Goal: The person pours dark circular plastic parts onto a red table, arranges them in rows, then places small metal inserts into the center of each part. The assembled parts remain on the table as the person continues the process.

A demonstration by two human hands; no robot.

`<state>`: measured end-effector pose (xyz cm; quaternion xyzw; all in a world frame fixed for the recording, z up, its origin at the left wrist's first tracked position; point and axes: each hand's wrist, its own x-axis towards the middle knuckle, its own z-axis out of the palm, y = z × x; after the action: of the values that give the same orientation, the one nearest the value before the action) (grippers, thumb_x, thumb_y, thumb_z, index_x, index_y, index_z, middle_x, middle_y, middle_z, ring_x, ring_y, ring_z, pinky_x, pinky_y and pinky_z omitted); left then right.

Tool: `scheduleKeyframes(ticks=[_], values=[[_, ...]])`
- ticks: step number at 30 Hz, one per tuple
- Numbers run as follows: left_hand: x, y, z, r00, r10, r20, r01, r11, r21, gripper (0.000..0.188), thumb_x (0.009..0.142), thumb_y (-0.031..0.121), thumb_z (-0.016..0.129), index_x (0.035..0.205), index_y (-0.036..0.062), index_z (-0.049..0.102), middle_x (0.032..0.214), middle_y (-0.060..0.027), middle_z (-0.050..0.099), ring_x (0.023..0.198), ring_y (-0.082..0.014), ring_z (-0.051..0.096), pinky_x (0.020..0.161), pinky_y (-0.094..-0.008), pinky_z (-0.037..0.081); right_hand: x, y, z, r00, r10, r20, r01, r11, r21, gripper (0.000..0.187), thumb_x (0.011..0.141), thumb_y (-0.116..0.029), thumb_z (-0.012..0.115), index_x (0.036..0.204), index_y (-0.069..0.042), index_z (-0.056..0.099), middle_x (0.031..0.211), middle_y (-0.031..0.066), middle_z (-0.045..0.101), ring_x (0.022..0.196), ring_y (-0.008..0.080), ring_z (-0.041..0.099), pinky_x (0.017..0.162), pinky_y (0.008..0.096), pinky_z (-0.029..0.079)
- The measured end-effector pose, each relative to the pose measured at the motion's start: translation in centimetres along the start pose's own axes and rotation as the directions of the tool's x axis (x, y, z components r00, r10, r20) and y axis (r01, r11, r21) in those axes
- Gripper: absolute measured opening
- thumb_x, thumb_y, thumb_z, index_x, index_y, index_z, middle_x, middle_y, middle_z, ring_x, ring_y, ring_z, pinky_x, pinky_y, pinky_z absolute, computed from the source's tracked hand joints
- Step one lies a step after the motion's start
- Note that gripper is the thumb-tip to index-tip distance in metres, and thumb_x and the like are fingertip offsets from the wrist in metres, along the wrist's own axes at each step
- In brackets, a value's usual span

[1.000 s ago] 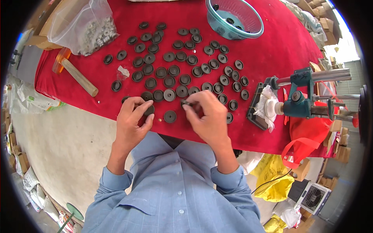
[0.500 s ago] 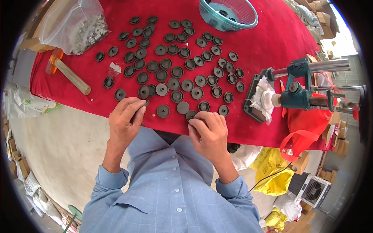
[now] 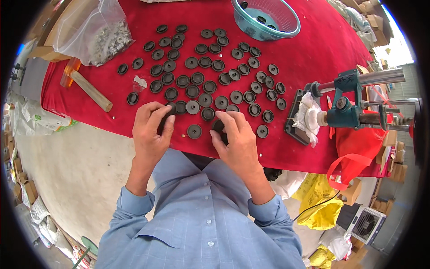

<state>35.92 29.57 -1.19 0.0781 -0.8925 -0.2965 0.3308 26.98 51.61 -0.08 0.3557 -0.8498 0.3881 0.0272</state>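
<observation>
Many round black caps with raised rims and small center studs, such as this cap (image 3: 194,131), lie spread over the red cloth (image 3: 148,9). My left hand (image 3: 150,131) is closed at the table's near edge, thumb and fingers pinching black caps (image 3: 165,120). To its right, my right hand (image 3: 238,142) grips black caps (image 3: 218,127) between thumb and curled fingers. How many caps each hand holds is partly hidden by the fingers. A single cap lies on the cloth between the two hands.
A teal plastic basket (image 3: 242,23) with some caps stands at the back. On the right is a green hand press (image 3: 347,112) beside a red bag (image 3: 358,148). A mallet (image 3: 92,90) and a clear bag of metal parts (image 3: 109,45) lie on the left.
Both hands have gathered caps from the near rows; several caps that lay beside them are now in or under the fingers. The right hand has moved slightly away from me. The view has shifted a little.
</observation>
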Motion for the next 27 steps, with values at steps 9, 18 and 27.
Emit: scheduleKeyframes(ticks=[9, 18, 27], values=[[-0.1, -1.0, 0.1, 0.995, -0.032, 0.094, 0.024, 0.996, 0.084, 0.026, 0.083, -0.004, 0.078, 0.109, 0.0017, 0.076, 0.11, -0.0117, 0.068, 0.101, -0.0308, 0.066, 0.087, -0.042, 0.055, -0.4, 1.8, -2.8, 0.984, 0.067, -0.165, -0.04, 0.986, 0.161, 0.046, 0.079, 0.006, 0.081, 0.123, -0.004, 0.069, 0.12, 0.0128, 0.064, 0.088, 0.0229, 0.072, 0.072, 0.0356, 0.061], [-0.2, 0.4, 0.3, 0.999, -0.002, 0.046, -0.002, 0.997, 0.082, 0.029, 0.082, -0.004, 0.079, 0.11, 0.0033, 0.077, 0.115, -0.0105, 0.067, 0.103, -0.0292, 0.063, 0.088, -0.0402, 0.053, 0.0, 1.0, -1.0, 0.998, -0.017, -0.059, 0.017, 1.0, -0.01, 0.05, 0.08, -0.001, 0.084, 0.127, -0.005, 0.066, 0.12, 0.0136, 0.067, 0.103, 0.033, 0.067, 0.086, 0.0435, 0.055], [1.1, 0.5, 1.2, 0.985, 0.103, 0.139, -0.12, 0.985, 0.124, 0.029, 0.08, -0.001, 0.083, 0.108, 0.0057, 0.077, 0.112, -0.0091, 0.071, 0.102, -0.0286, 0.064, 0.088, -0.0413, 0.05, -0.6, 1.3, -3.2, 0.963, 0.144, -0.226, -0.118, 0.985, 0.123, 0.045, 0.083, 0.003, 0.079, 0.126, -0.006, 0.069, 0.116, 0.011, 0.072, 0.093, 0.024, 0.071, 0.089, 0.0383, 0.053]])
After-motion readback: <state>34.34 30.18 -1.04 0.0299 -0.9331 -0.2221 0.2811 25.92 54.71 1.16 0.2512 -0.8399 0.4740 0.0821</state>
